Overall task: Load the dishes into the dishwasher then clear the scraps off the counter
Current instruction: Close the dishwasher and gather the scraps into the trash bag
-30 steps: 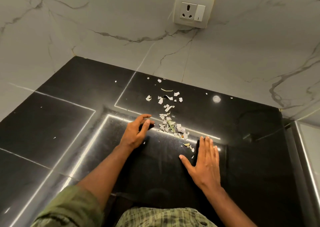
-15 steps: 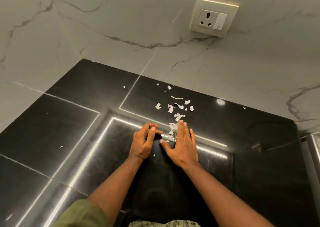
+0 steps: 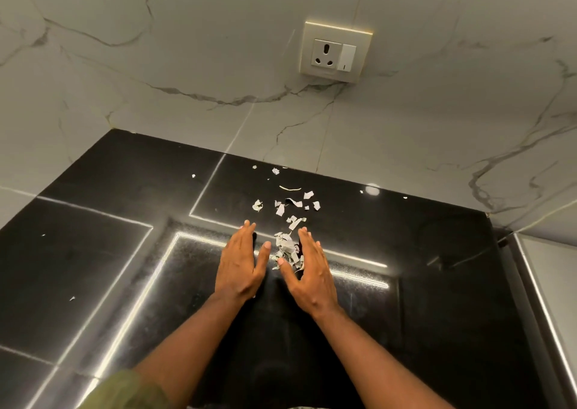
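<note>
Left hand (image 3: 240,265) and right hand (image 3: 312,272) flat, fingers straight, bracketing the scrap pile (image 3: 286,251) on the black bench (image 3: 125,221). Holding nothing, apparently. Looser scraps (image 3: 292,204) lie beyond, toward the wall. Advice: close palms low, sweep far bits in first.

A second ago the left hand (image 3: 240,263) was curled loosely at about 9 o'clock of the scraps (image 3: 285,251), and the right hand (image 3: 310,272) lay flat on the tabletop (image 3: 93,252) well off at 4 o'clock of them. The right hand then swept in against the scraps, bunching the near ones into a tighter heap. Now the left hand has uncurled, its fingers straight, and the two hands stand on either side of the heap, at 9 and 3 o'clock, with the thumbs pointing inward toward it.
</note>
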Demonstrator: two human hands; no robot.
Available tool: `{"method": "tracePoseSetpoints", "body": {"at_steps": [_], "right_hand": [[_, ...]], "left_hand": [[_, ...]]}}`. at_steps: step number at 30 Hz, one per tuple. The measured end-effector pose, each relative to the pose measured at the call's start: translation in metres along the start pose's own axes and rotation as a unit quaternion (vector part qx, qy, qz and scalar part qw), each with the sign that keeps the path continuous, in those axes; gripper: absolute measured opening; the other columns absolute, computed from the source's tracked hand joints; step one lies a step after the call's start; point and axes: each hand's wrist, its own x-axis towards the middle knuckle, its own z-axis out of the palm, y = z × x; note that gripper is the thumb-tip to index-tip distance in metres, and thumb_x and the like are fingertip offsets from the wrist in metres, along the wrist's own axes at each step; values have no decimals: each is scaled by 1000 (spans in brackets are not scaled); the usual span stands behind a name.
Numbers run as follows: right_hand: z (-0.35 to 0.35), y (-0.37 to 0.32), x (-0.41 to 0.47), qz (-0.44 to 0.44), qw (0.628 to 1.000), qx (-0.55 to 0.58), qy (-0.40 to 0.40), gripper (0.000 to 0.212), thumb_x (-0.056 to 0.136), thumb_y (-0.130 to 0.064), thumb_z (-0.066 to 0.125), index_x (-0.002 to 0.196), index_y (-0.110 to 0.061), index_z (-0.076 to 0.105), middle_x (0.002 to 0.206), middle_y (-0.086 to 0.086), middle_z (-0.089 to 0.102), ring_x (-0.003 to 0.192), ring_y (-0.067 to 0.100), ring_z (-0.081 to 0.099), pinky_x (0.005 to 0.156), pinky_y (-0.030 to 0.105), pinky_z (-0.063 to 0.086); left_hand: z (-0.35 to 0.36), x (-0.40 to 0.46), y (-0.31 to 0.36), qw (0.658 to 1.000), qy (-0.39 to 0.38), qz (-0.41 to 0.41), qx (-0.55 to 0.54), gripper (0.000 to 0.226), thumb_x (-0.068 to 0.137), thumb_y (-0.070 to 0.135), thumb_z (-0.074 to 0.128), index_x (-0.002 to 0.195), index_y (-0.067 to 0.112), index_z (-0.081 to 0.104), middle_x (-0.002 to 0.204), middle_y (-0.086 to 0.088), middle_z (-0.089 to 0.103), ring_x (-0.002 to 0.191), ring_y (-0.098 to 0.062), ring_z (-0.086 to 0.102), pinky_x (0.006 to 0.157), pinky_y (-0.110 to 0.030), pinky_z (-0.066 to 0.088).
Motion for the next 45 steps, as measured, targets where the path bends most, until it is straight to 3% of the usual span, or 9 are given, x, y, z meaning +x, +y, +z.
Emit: {"method": "tracePoseSetpoints", "body": {"at_steps": [5, 8, 14, 23, 27, 31, 33, 39, 45], "right_hand": [[-5, 6, -3, 5, 999, 53, -1, 80, 99, -64, 52, 166, -36, 19, 172, -21, 12, 157, -3, 10, 129, 33, 21], [-16, 11, 0, 20, 993, 112, 16, 77, 100, -66, 51, 165, -40, 20, 171, -21, 17, 155, 0, 24, 124, 30, 30], [-40, 30, 66, 104, 983, 127, 79, 81, 97, -70, 45, 165, -30, 28, 173, -8, 19, 158, 12, 17, 129, 42, 19], [-45, 33, 176, 74, 989, 80, -103, 56, 109, -57, 37, 161, -39, 35, 170, -4, 30, 160, 21, 19, 130, 46, 14], [-33, 18, 147, -23, 987, 47, -153, 43, 112, -45, 40, 154, -43, 47, 164, -7, 41, 153, 10, 26, 127, 39, 21], [-28, 14, 102, -63, 981, 62, -171, 37, 111, -36, 47, 146, -42, 57, 152, -17, 51, 137, -25, 27, 127, 37, 27], [-29, 14, 81, -66, 979, 80, -175, 37, 110, -40, 50, 145, -47, 57, 152, -22, 50, 138, -25, 30, 126, 39, 30], [-52, 22, 12, 2, 990, 76, -121, 85, 92, -68, 64, 162, -50, 20, 168, -21, 27, 153, 0, 28, 123, 33, 31], [-34, 23, -19, -9, 985, -134, -111, 148, 63, -103, 54, 165, -25, -18, 174, -9, -17, 159, 5, -15, 131, 34, 2]], "left_hand": [[-11, 26, -8, 988, -8, 41, 152, 68, 103, 63, 18, 145, 21, 51, 151, 1, 49, 132, -21, 43, 108, -44, 38], [-8, 25, -6, 988, -4, 41, 152, 62, 105, 58, 20, 147, 23, 50, 156, 4, 45, 143, -16, 37, 115, -43, 30], [-7, 31, -8, 987, -33, 27, 153, 57, 108, 55, 26, 158, 28, 36, 172, 3, 23, 160, -12, 13, 130, -44, 13], [-7, 33, -9, 988, -17, 14, 153, 55, 108, 55, 27, 157, 31, 37, 171, 8, 25, 159, -9, 15, 130, -40, 9], [-9, 33, -9, 991, -7, 12, 137, 50, 108, 52, 32, 153, 31, 42, 169, 8, 29, 158, -9, 18, 129, -39, 11], [-9, 33, -9, 992, 2, 10, 122, 45, 109, 45, 32, 150, 32, 45, 166, 8, 34, 155, -9, 23, 128, -41, 17], [-8, 33, -10, 993, 6, 11, 115, 44, 110, 43, 32, 150, 31, 46, 166, 8, 35, 155, -9, 24, 128, -40, 18], [-6, 32, -14, 994, 3, 15, 111, 47, 110, 46, 29, 151, 31, 46, 167, 8, 34, 156, -8, 23, 128, -40, 17], [-5, 32, -13, 994, 5, 19, 108, 50, 110, 48, 28, 153, 30, 45, 168, 7, 32, 157, -9, 20, 129, -39, 14]]}}
